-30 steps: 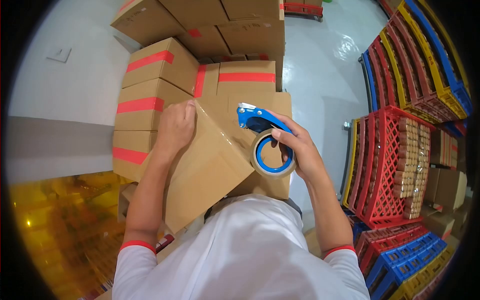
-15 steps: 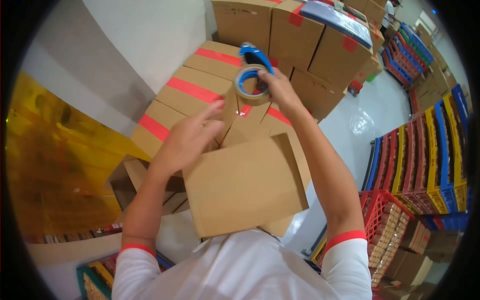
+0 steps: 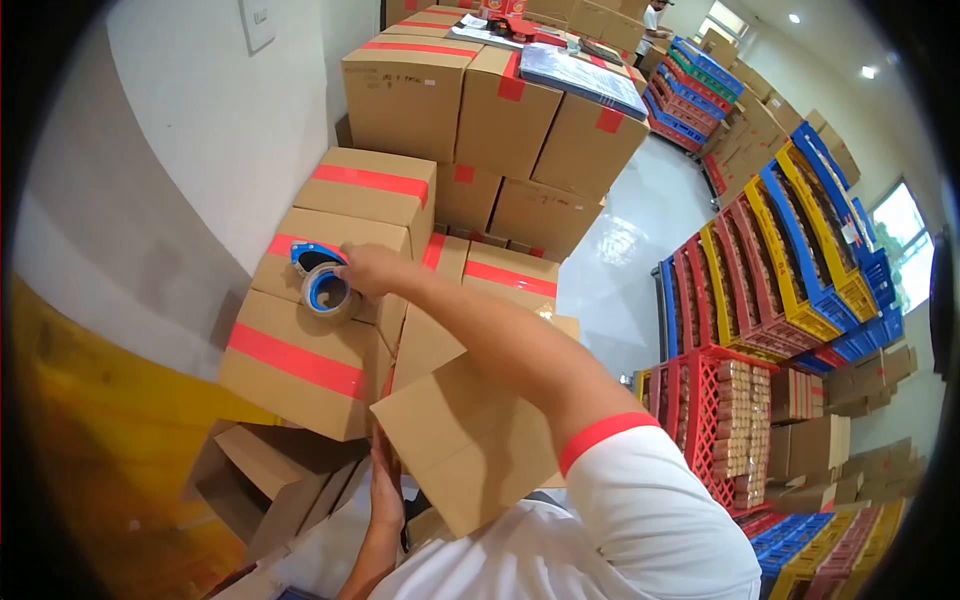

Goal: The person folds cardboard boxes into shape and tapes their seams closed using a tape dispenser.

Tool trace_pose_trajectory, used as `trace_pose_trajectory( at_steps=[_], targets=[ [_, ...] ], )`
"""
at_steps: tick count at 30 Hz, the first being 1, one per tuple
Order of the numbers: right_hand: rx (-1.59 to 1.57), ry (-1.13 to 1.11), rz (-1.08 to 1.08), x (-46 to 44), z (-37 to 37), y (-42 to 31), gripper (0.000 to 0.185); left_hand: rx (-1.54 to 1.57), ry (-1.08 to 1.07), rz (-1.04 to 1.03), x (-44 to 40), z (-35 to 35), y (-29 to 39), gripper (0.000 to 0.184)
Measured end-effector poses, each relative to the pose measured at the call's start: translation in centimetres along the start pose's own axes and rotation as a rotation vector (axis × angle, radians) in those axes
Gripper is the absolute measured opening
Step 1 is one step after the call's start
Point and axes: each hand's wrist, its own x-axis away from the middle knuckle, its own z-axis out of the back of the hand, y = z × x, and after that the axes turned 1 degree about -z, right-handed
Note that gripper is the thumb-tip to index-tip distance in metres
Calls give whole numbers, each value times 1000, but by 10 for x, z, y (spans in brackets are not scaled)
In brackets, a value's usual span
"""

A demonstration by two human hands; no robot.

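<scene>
My right hand [image 3: 372, 270] is closed around the handle of a blue tape dispenser [image 3: 318, 252] carrying a wide roll of tape [image 3: 330, 295]. It is above the red-taped cartons at the left, with my forearm reaching across in front of me. A plain brown cardboard box [image 3: 475, 440] is tilted close against my body, partly hidden under my right arm. At that box's left side, my left hand [image 3: 385, 485] grips the edge with its fingers pointing up along it; some of the fingers are hidden.
Sealed cartons with red tape [image 3: 300, 355] stand against the wall. An open carton [image 3: 265, 470] is at lower left, beside a yellow plastic curtain [image 3: 110, 420]. Stacked coloured crates [image 3: 770, 270] line the right. Another person [image 3: 652, 25] stands far back.
My right hand has carried the tape dispenser left and down. My left hand has dropped from above the cartons to the box's left side. The box has turned, and the view has shifted right.
</scene>
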Motion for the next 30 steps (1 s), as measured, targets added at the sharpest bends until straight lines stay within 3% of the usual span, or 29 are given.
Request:
trace_pose_trajectory(
  at_steps=[3, 5, 6, 9, 12, 14, 15, 17, 19, 20, 23, 26, 29, 30],
  targets=[
    [-298, -118, -65, 47, 71, 31, 70, 42, -77, 183, -10, 12, -17, 87],
    [-526, -43, -216, 94, 123, 75, 67, 87, -91, 303, -16, 3, -8, 89],
    [-487, 107, -241, 129, 135, 98, 61, 89, -98, 295, -18, 3, -12, 89],
    [-485, 87, -639, 212, 88, 212, 49, 129, -139, 397, -33, -5, -29, 84],
    [-805, 67, -382, 277, -12, 287, 67, 87, -81, 481, -56, -26, -47, 77],
    [-975, 76, -405, 338, 35, 222, 65, 102, -225, 276, -72, -33, -73, 75],
    [-1075, 132, -423, 358, 56, 208, 65, 92, -225, 276, -68, -45, -68, 75],
    [-1199, 202, -445, 393, 62, 213, 65, 50, -250, 36, -58, -84, -19, 80],
    [-1593, 502, 162, 428, 58, 224, 68, 24, -282, -213, -52, -129, 29, 85],
    [-1563, 575, 144, 441, 58, 207, 71, 18, -294, -339, -48, -141, 35, 87],
    [-1556, 647, -32, 462, 9, 191, 75, 98, -270, -258, -36, -148, 24, 86],
    [-1632, 672, -156, 476, -72, 183, 71, 138, -204, -212, -46, -79, -57, 78],
    [-1602, 716, -186, 489, -96, 164, 65, 136, -137, -81, -30, -45, -47, 73],
    [-1405, 663, -179, 495, -88, 168, 66, 149, -149, 9, -18, -39, -34, 71]
  ],
)
